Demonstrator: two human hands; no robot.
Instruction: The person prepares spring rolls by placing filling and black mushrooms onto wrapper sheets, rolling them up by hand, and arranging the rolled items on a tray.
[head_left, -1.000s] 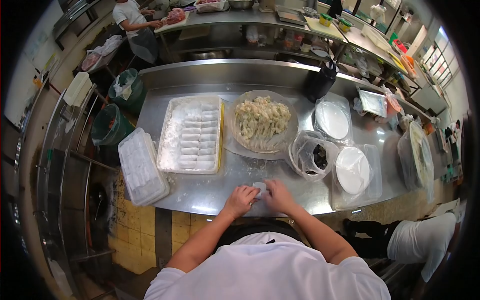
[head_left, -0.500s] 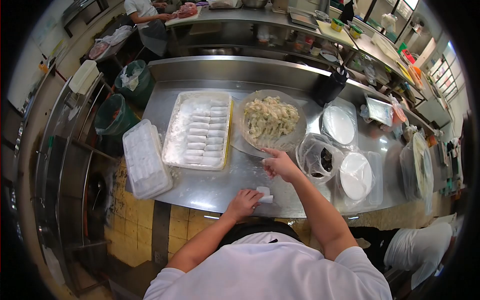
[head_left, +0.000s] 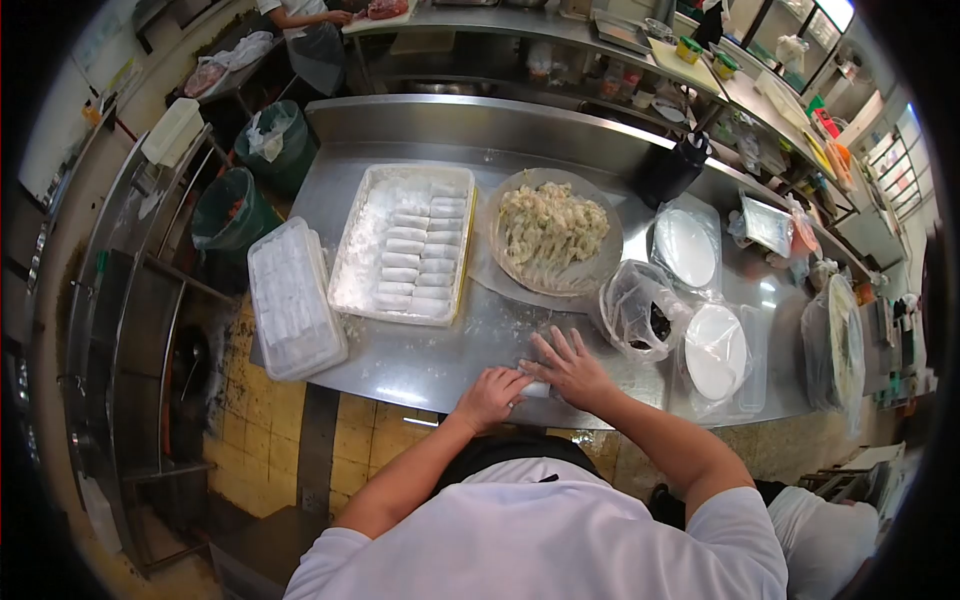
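A small white wrapper roll lies on the steel table near its front edge. My left hand has its fingers bent together at the roll's left end, pressing on it. My right hand rests at the roll's other side, fingers spread and thumb against it, partly covering it. Beyond my hands a round tray bears a mound of pale, chopped filling. To its left, a white tray dusted with white powder holds rows of white rolls.
A lidded white container stands at the table's left edge. On the right are a clear bag with dark contents, wrapped white discs and a black bottle. Green bins stand left. A co-worker handles meat behind.
My right hand has come down from the filling tray's near edge to the wrapper, its fingers now spread. The wrapper looks narrower and more covered by my hands.
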